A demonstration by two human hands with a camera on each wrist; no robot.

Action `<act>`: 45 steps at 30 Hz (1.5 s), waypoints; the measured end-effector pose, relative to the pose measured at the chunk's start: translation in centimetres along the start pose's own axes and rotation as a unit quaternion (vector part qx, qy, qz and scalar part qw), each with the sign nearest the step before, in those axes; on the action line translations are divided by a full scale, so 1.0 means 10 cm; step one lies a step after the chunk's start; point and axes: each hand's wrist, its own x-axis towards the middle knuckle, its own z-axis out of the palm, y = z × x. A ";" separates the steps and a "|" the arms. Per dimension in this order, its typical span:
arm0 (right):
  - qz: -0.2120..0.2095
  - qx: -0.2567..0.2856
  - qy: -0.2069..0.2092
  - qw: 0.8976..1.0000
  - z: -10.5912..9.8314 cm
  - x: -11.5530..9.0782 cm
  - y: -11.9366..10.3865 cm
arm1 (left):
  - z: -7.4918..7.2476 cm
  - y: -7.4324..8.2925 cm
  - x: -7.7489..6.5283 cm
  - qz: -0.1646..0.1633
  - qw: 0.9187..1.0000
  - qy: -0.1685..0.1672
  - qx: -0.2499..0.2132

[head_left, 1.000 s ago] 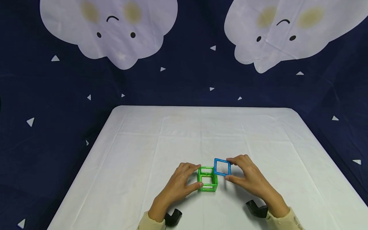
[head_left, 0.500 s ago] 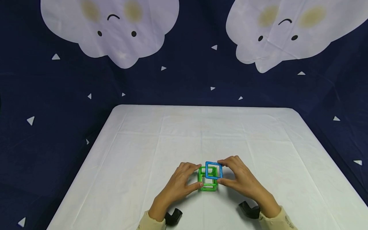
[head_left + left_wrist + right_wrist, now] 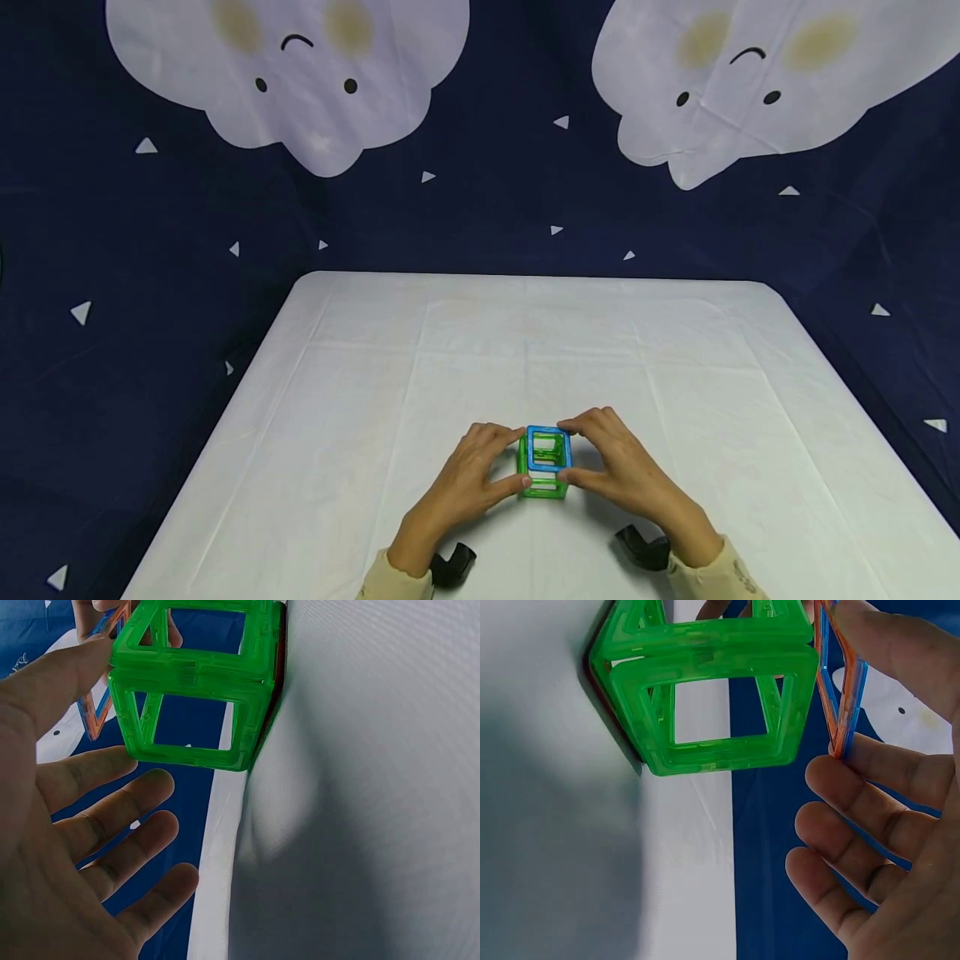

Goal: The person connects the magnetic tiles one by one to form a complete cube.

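On the white table stands an open-framed green cube (image 3: 545, 492) of see-through magnetic tiles, with a dark reddish layer along its base in the wrist views. My left hand (image 3: 476, 473) pinches the cube's left side between thumb and index finger; its other fingers (image 3: 131, 851) are spread apart. A blue square magnetic tile (image 3: 567, 450) is pinched at its right side by my right hand (image 3: 633, 471). This tile lies over the cube's top in the head view. From the right wrist, the tile (image 3: 853, 705) shows orange edges, tilted and slightly apart from the cube (image 3: 727, 757).
A white cloth covers the table (image 3: 360, 400), its far edge rounded at the corners. Behind it hangs a dark blue backdrop (image 3: 495, 208) with white clouds and triangles. Black curved pieces (image 3: 453, 567) sit beside both wrists.
My right hand has moved left with the blue tile, from beside the cube to over its top. The left hand stays on the green cube.
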 end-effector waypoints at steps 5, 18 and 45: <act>-0.002 -0.003 -0.002 1.000 0.02 0.00 0.00 | 0.00 0.00 0.00 0.002 1.000 0.000 0.001; 0.000 -0.005 -0.011 1.000 0.04 0.00 0.00 | -0.01 0.01 0.00 -0.001 1.000 -0.007 0.002; 0.019 -0.005 -0.017 1.000 0.02 -0.03 0.00 | 0.00 0.02 0.00 0.002 1.000 -0.002 0.010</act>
